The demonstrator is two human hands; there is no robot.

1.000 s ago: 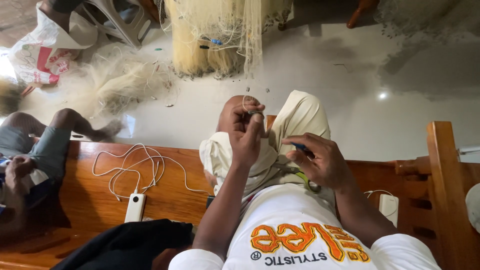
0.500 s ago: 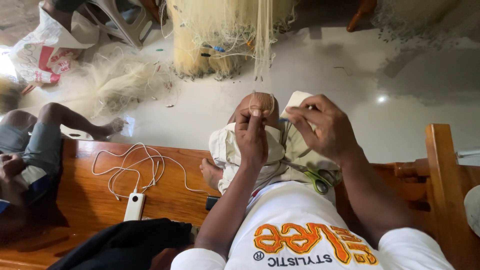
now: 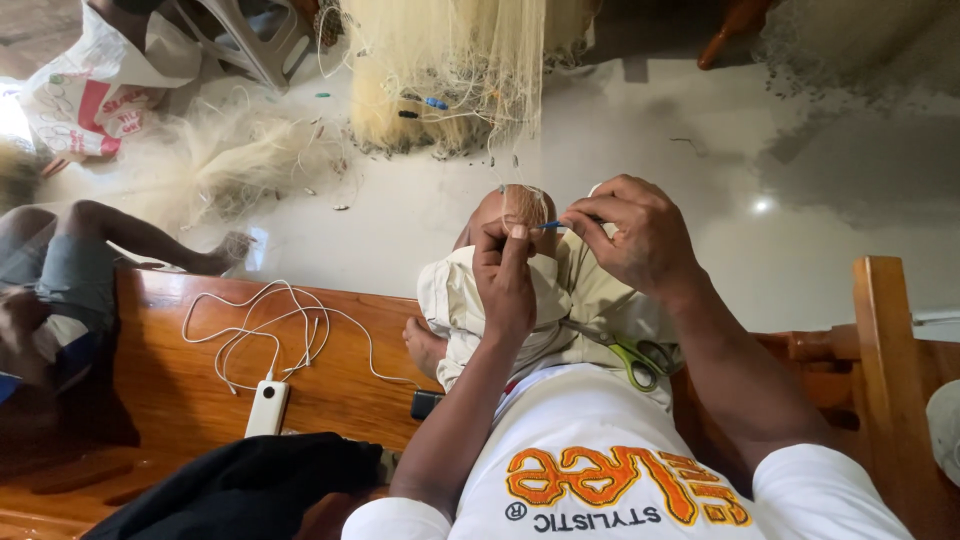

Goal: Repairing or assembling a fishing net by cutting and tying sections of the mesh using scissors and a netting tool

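Head view: left hand pinching pale fishing net strands over raised knee; right hand closed on blue netting needle. Best kept taut, knots pulled snug near the fingertips.

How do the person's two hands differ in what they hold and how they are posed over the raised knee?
The left hand points its fingers up the knee and pinches fine net strands, while the right hand comes in from the side. The right hand grips a thin blue netting needle; the left hand holds no tool that shows. The right hand sits slightly farther out than the left hand. Both work the same pale fishing net at the knee.
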